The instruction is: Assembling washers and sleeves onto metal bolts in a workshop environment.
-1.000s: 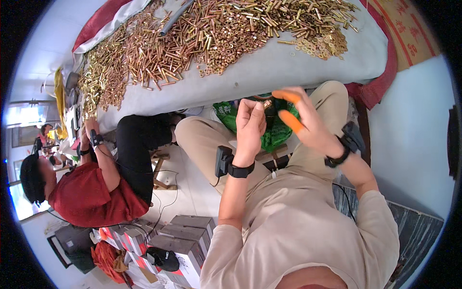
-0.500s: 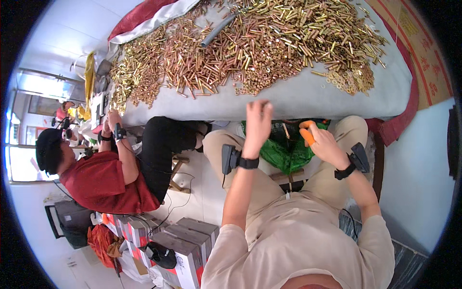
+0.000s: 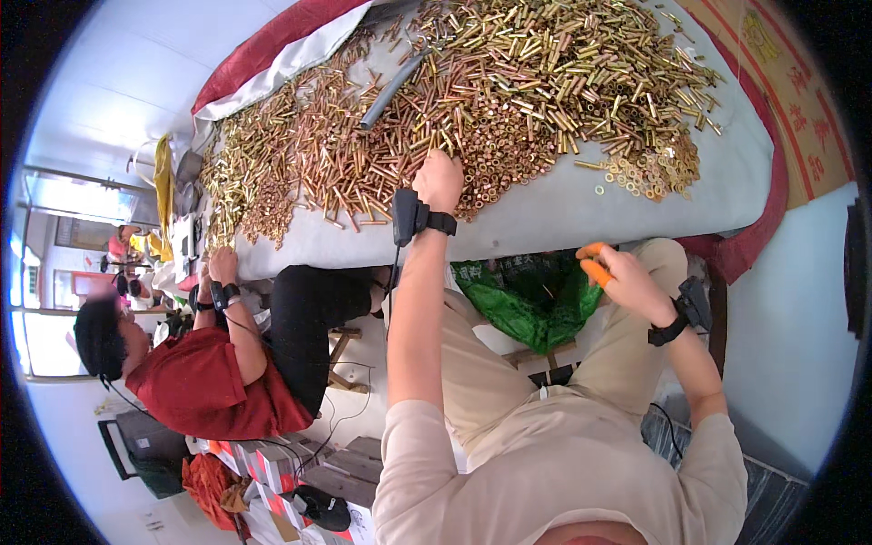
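- Many brass-coloured pins [image 3: 327, 168] cover the upper middle of the frame, loose on a grey cloth [image 3: 545, 213]; nuts [image 3: 518, 150] lie heaped at the pile's near edge and washers [image 3: 656, 173] to the upper right.
- The left hand [image 3: 438, 180] reaches into the pile at upper centre, where pins meet nuts; its fingers are bent downward, the tips hidden, so I cannot tell whether they have hold of anything.
- The right hand [image 3: 629, 280], right of centre, is half curled, with two orange-covered digits slightly apart, just beside the rim of a green bag [image 3: 536, 318]; whether something small sits between them I cannot tell.
- Pale characters run along the bag's upper part, broken up by folds.
- Large red characters and a yellow emblem mark the cardboard [image 3: 772, 68] at the upper right.
- Red-and-white boxes [image 3: 359, 465] at the lower left carry print too small to read; a black cap [image 3: 320, 509] lies against them.
- A grey tube [image 3: 394, 89] rests on the pins at upper centre.
- A co-worker [image 3: 218, 391] in red sits at the left, both hands near the pile's left end.
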### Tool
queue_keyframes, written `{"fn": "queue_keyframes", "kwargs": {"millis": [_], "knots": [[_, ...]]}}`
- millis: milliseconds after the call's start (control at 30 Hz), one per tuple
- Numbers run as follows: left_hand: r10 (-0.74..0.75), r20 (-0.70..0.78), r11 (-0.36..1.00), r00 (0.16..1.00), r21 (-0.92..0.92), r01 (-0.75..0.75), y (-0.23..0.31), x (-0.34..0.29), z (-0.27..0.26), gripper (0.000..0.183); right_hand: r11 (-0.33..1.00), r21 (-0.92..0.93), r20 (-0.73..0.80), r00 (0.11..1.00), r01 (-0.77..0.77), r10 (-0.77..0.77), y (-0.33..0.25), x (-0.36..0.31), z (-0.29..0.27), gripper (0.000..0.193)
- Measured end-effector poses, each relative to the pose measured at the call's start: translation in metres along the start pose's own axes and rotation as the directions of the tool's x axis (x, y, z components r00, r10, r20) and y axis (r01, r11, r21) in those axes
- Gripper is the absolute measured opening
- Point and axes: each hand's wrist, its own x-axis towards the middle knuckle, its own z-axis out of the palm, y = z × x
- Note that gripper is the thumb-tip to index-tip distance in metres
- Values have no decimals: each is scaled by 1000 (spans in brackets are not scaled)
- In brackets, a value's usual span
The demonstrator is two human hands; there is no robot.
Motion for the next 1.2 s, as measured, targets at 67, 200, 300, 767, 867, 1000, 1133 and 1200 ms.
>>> {"fn": "queue_keyframes", "kwargs": {"millis": [67, 200, 300, 767, 867, 1000, 1133, 1200], "knots": [[78, -99, 997, 992, -12, -80, -13, -4, 5, 33, 997, 73, -7, 1000, -19, 20, -6, 5, -4, 22], [91, -63, 947, 994, -304, -106, -1, -37, -17, 33, 999, 43, -51, 999, 10, -8, -10, 7, -6, 20], [263, 369, 432, 891, -871, 233, 36, -107, -51, 27, 959, 267, -138, 989, 96, -61, -16, 9, 0, 21], [453, 60, 516, 889, -831, -207, 47, -220, -40, 22, 727, 671, -79, 989, 148, -128, -38, -22, 25, 16], [435, 62, 471, 898, -866, -169, 45, -224, -35, 18, 689, 692, -150, 976, 217, -157, -34, -29, 26, 14], [376, -112, 357, 920, -899, -256, 39, -230, -33, 23, 637, 717, -260, 957, 282, -131, -46, -38, 22, 21], [418, 344, -249, 841, -847, 470, 41, -243, -42, 22, 626, 689, -335, 926, 366, -172, -59, -49, 25, 27], [402, 309, -339, 862, -824, 453, 42, -248, -45, 20, 629, 658, -372, 905, 414, -206, -58, -51, 30, 27]]}}
